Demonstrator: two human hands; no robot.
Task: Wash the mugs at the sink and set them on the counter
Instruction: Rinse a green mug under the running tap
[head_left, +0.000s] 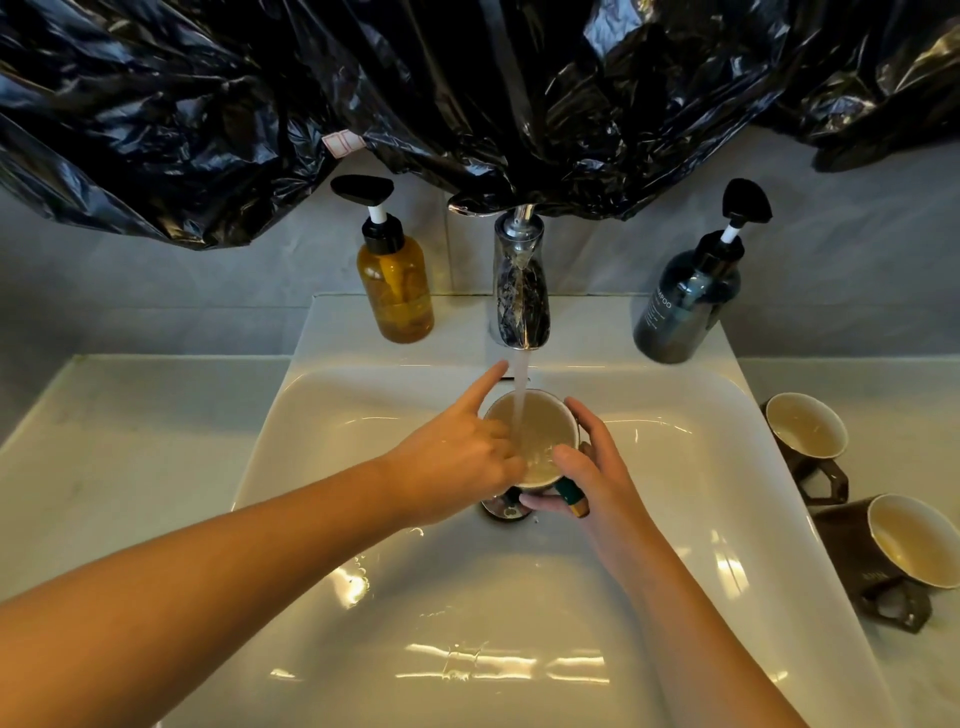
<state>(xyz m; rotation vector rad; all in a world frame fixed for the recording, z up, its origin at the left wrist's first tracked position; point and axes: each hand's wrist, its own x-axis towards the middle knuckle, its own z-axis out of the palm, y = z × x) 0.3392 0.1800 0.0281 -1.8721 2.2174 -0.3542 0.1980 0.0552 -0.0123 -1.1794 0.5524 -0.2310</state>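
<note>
A green mug (540, 415) with a pale inside stands under the running chrome tap (521, 291) in the middle of the white sink (363, 597). Water streams into it. My right hand (587, 478) grips the mug by its side and green handle. My left hand (457, 452) reaches into the mug, its lower fingers curled inside against the wall, its index finger pointing out toward the tap. Two dark mugs lie on the right counter: one (808, 436) farther back, one (904, 545) nearer.
An amber pump bottle (396, 280) stands left of the tap, a dark blue pump bottle (685, 306) right of it. Black plastic sheeting (467, 93) hangs across the wall above. The drain (504, 512) lies below the mug. White counter (104, 467) extends left.
</note>
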